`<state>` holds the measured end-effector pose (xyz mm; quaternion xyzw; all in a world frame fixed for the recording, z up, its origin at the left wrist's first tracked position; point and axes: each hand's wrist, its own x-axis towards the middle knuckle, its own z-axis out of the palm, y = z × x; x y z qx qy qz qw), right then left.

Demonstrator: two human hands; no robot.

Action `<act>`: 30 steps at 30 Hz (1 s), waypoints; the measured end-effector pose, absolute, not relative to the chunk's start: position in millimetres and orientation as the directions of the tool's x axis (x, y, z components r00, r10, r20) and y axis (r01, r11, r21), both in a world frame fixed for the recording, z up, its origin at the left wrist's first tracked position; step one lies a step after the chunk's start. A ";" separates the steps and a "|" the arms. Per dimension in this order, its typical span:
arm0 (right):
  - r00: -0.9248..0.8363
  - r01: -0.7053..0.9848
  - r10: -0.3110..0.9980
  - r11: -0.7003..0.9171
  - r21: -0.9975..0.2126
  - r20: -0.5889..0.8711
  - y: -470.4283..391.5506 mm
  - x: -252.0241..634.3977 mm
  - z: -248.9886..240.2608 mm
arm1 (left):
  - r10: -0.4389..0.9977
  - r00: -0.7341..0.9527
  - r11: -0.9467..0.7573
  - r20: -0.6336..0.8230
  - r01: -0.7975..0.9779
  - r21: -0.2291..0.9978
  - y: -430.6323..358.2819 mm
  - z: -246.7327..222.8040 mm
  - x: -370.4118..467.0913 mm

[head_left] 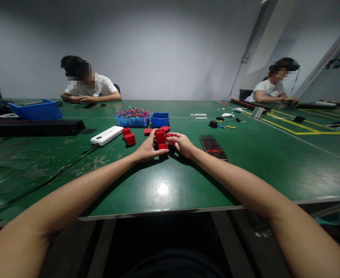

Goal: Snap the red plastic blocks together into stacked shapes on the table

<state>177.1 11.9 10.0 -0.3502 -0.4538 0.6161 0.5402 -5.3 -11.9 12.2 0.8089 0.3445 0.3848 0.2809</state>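
Over the green table, my left hand point(148, 150) grips a red stepped part point(161, 139) with small round holes in it, fingers behind and thumb along its lower edge. My right hand point(181, 143) is closed in a pinch at the right side of this same part; whether a small piece sits between those fingertips is too fine to tell. Just behind lie more red pieces point(148, 132), partly covered by my hands. Left of my left hand rests another red stepped part point(129, 137).
A blue bin point(133, 122) full of colourful wires stands beside a smaller blue bin point(160, 119). At left are a white power bank point(106, 136) with a black cable and a long black bar point(33, 127). A phone point(213, 147) lies right. Two people sit across the table.
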 end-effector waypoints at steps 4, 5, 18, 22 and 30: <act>-0.162 -0.260 0.986 -0.011 -0.966 0.032 9.6 177.6 7.6 | 0.773 0.461 -0.610 0.436 0.350 0.711 -10.3 10.9 -5.8; -0.162 -0.245 0.987 -0.015 -0.969 0.026 9.5 177.6 6.5 | 0.771 0.462 -0.612 0.437 0.349 0.710 -9.8 10.5 -5.9; 0.009 -0.153 0.997 0.078 -0.985 0.078 7.8 176.1 3.9 | 0.769 0.471 -0.615 0.432 0.361 0.701 -9.3 9.8 -6.0; 0.046 -0.249 0.996 0.085 -0.965 0.076 13.6 174.8 1.2 | 0.775 0.460 -0.615 0.433 0.389 0.686 -9.7 10.5 -5.9; 0.098 -0.249 0.993 0.088 -0.964 0.066 17.2 173.3 -0.1 | 0.797 0.448 -0.586 0.405 0.412 0.697 -9.5 9.8 -6.5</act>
